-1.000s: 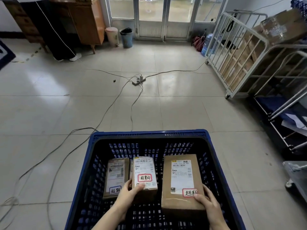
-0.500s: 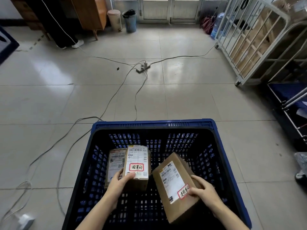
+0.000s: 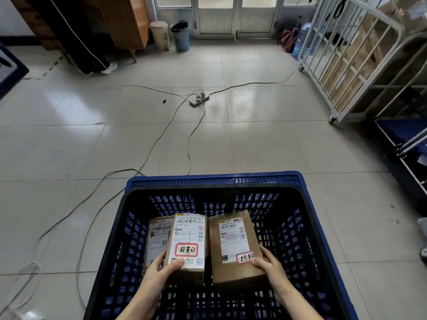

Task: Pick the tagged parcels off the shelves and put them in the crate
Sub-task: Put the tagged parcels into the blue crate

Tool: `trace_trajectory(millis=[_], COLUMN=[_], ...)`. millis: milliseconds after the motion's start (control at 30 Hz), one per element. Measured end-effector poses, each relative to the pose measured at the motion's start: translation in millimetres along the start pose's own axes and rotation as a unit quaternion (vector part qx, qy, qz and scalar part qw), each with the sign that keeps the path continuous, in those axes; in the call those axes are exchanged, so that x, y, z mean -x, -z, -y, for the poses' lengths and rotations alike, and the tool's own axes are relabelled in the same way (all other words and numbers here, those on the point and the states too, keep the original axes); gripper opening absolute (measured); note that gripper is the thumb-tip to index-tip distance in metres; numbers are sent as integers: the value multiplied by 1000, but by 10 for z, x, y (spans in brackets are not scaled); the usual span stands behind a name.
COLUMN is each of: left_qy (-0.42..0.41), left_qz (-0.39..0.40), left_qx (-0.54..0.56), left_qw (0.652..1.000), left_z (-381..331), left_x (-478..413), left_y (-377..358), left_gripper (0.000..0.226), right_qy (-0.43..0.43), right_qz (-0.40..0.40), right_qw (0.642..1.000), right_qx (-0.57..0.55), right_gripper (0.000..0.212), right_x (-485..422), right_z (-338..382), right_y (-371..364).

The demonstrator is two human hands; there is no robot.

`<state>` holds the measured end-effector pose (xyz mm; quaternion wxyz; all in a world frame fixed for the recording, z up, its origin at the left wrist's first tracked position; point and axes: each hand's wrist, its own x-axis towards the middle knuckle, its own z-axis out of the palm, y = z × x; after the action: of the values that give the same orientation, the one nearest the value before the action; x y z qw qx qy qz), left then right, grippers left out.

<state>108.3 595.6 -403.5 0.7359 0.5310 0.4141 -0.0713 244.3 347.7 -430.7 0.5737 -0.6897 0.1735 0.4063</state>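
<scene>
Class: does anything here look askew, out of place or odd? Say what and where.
Loose cables from a power strip trail across the floor, a likely trip hazard. In the crate, the middle parcel in the left hand overlaps the left parcel; the right parcel in the right hand sits apart.

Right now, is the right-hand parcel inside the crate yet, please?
Inside. The right-hand parcel sits within the blue crate walls, label up, the right hand holding its near end.

The left hand and the right hand are bare, with slender fingers. The left forearm and the right forearm are uncovered right to the near edge of view, slim at the wrists and broadening behind them.
</scene>
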Motion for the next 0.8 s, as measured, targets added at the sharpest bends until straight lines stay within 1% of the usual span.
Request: trace_trajectory(millis=[67, 133, 200, 267, 333, 433, 500, 533, 600, 667, 733, 800], left_qy=[-1, -2, 0, -1, -3, 3, 3, 3, -1, -4, -4, -6], left_qz=[0, 1, 0, -1, 3, 3, -5, -9, -16, -30, -42, -53], left_qx=[2, 0, 0, 4, 2, -1, -5, -6, -1, 2, 7, 7], left_qw=[1000, 1000, 1000, 1000, 1000, 1000, 1000, 1000, 1000, 1000, 999, 999], left_z=[1, 10, 7, 14, 16, -3, -2, -11, -32, -45, -52, -56], left_x=[-2, -6, 2, 10, 6, 16, -6, -1, 21, 27, 43, 40], left_y=[-2, -27, -85, -149, -221, -322, -369, -392, -418, -413, -359, -263], left_gripper=[136, 132, 125, 129, 133, 123, 125, 126, 129, 135, 130, 125], right_qy=[-15, -29, -46, -50, -53, -36, -10, 16, 81, 111, 155, 211], right_qz=[6, 9, 12, 23, 29, 42, 30, 13, -26, -40, -44, -47], right_qw=[1000, 1000, 999, 998, 996, 992, 984, 973, 935, 903, 863, 813], right_qx=[0, 7, 19, 41, 68, 113, 176, 228, 345, 414, 479, 540], right_gripper=[89, 88, 77, 67, 64, 58, 55, 55, 60, 67, 68, 67], right_x=[-80, -165, -165, -205, -212, -114, -23, 6, 41, 24, -35, -161], right_z=[-124, -235, -215, -215, -180, -69, 15, 31, 41, 14, 68, 194], right_y=[-25, -10, -31, -31, -32, -30, -49, -77, -180, -350, -521, -653])
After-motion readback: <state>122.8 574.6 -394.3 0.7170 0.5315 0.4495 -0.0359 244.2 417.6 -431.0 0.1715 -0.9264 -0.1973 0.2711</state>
